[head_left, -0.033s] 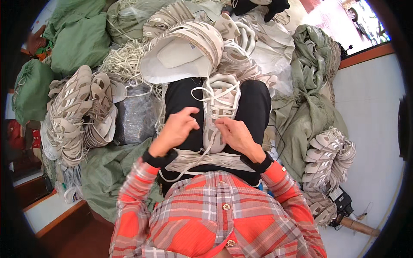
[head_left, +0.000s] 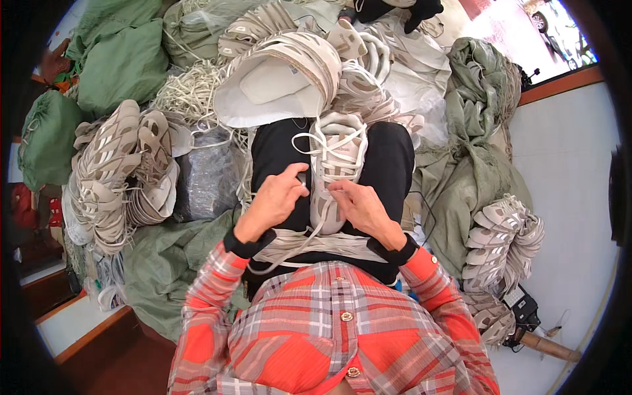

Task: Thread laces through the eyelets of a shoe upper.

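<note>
A beige and white shoe upper [head_left: 340, 155] stands between my black-trousered knees, its toe toward me. White laces [head_left: 339, 168] cross its front, and a loose loop hangs off its left side. My right hand [head_left: 361, 205] is at the lower lacing, with thumb and index finger pinched on the lace there. Just left of the shoe, my left hand [head_left: 273, 205] hovers with its index finger stretched out and the others partly curled. A small greyish spot shows by its fingertips, too small to name. Across my lap lies a bundle of white laces [head_left: 316, 246].
Beyond my knees sits a stack of shoe uppers [head_left: 280, 79], beside a heap of laces [head_left: 191, 89]. More uppers lie in a bundle at left [head_left: 108, 178] and another at right [head_left: 503, 240]. Green sacks [head_left: 122, 66] surround me; a white wall [head_left: 566, 171] stands at right.
My left hand and wrist have shifted slightly right, toward the shoe. The loose lace near my left wrist has moved with it. My right hand has stayed at the lacing.
</note>
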